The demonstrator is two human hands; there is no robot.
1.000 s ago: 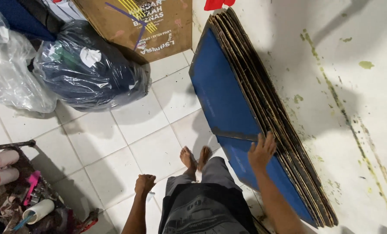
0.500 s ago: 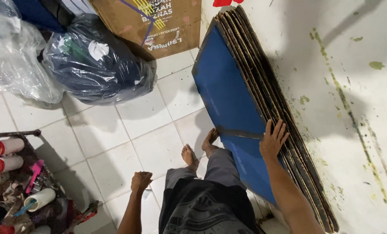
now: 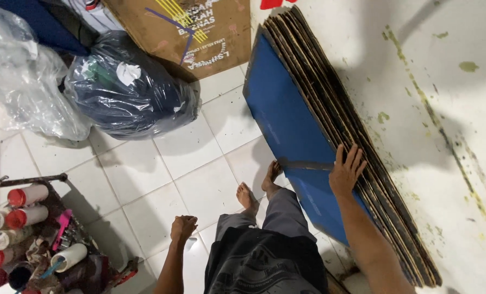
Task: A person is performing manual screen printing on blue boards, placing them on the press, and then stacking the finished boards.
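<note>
right hand (image 3: 345,173) lies flat, fingers spread, on the top edge of the stack of flattened cardboard (image 3: 330,125) leaning on the right wall, its long axis running far-to-near, while the left hand (image 3: 183,227) hangs loosely curled, well apart, holding nothing.

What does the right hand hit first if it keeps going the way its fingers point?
The right hand already rests on the stack of flattened cardboard sheets; past their edges, probably the stained white wall that they lean on.

Blue-faced flattened cardboard stack (image 3: 308,130) leaning against wall
</note>
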